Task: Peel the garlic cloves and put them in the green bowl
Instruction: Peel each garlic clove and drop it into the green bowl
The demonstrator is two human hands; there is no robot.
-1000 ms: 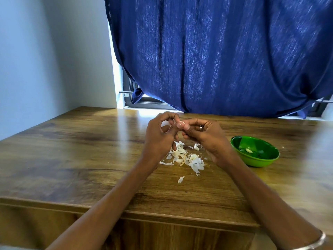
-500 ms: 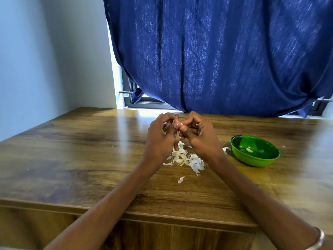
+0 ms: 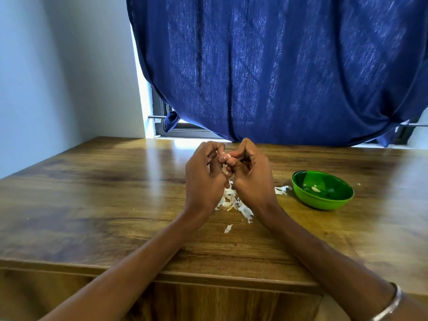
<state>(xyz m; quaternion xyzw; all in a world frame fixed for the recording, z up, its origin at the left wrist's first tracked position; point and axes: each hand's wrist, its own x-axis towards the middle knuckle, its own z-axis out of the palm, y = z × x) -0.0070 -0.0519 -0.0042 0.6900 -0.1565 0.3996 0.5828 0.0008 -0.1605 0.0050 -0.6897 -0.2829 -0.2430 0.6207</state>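
Both forearms reach forward and angle inward, so the hands meet at the middle, raised. The left hand has its fingers curled toward the right. The right hand curls likewise, thumb forward, fingertips pinched against the left hand's fingertips.

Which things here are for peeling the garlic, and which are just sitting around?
For the job:
garlic clove, pinched between the left hand and the right hand
green bowl, with one peeled clove inside
pile of garlic skins under the hands

Just there:
wooden table
blue curtain
bangle on the right wrist
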